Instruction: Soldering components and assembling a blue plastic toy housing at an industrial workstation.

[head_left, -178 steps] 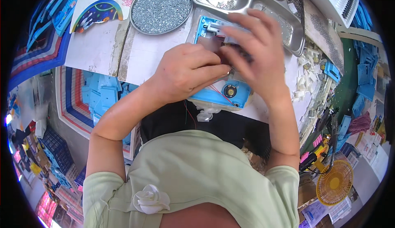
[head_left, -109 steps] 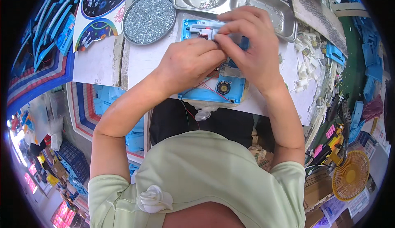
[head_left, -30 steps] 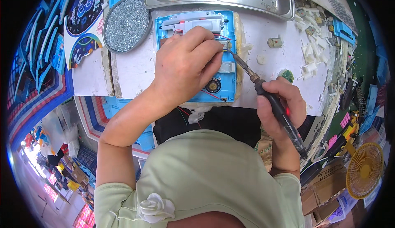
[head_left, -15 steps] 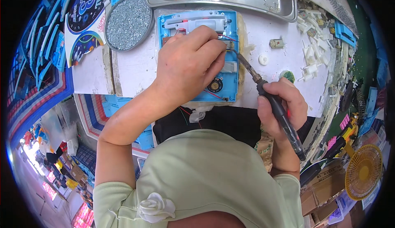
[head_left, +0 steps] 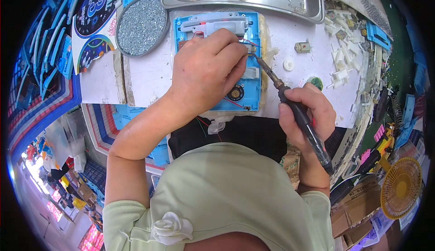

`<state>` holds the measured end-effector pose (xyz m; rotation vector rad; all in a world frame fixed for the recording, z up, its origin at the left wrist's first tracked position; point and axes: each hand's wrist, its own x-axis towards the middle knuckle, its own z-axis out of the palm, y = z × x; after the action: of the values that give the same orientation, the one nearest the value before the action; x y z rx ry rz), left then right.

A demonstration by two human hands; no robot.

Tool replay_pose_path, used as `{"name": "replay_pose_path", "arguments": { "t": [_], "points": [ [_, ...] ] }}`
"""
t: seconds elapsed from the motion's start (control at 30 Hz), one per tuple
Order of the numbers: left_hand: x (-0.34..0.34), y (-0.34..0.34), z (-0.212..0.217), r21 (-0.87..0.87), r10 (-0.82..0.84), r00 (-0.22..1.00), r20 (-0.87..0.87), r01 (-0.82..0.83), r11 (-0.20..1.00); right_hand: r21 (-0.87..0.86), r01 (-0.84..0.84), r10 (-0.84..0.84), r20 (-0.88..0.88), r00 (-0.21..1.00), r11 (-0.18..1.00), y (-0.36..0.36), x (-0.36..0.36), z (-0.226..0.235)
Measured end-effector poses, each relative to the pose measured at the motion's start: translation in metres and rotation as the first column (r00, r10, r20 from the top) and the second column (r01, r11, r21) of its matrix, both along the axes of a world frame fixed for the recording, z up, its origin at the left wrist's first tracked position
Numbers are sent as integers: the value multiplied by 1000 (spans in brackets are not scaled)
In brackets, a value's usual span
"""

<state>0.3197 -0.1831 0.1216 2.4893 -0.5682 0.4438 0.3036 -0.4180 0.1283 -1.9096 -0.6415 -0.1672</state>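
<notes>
My right hand (head_left: pixel 310 113) grips a soldering iron (head_left: pixel 304 120) by its black handle. The iron's tip reaches the small motor area at the right side of an open blue plastic housing (head_left: pixel 255 92). Over that housing lies my left hand (head_left: pixel 206 67), its fingers pinched together beside the tip; whatever they hold is hidden beneath them. Thin red and dark wires (head_left: pixel 250 42) run out next to the fingertips. Inside the housing I see a round black speaker (head_left: pixel 235 93) and a grey-white plastic part (head_left: pixel 222 27) near the top.
Beyond the housing stands a steel tray (head_left: pixel 276 6) with small springs in it. A round dish of screws (head_left: pixel 141 24) sits to its left. On the right lie a small motor (head_left: pixel 302 47), a white disc (head_left: pixel 288 64), a green piece (head_left: pixel 316 83) and white plastic parts (head_left: pixel 344 61).
My right hand and the soldering iron have shifted slightly left and up, with the tip a little nearer my left fingertips. The left hand stays almost in place.
</notes>
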Motion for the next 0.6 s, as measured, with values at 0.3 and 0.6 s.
{"name": "replay_pose_path", "arguments": {
  "t": [0.3,0.6],
  "points": [
    [0,-1,2,13,1,1000,-13,-1,1000,34,31,-32,32,999,999,-10,1,0],
    [0,-1,4,34,4,999,-35,-3,999,24,72,-72,10,997,997,-14,1,2]
  ]
}}
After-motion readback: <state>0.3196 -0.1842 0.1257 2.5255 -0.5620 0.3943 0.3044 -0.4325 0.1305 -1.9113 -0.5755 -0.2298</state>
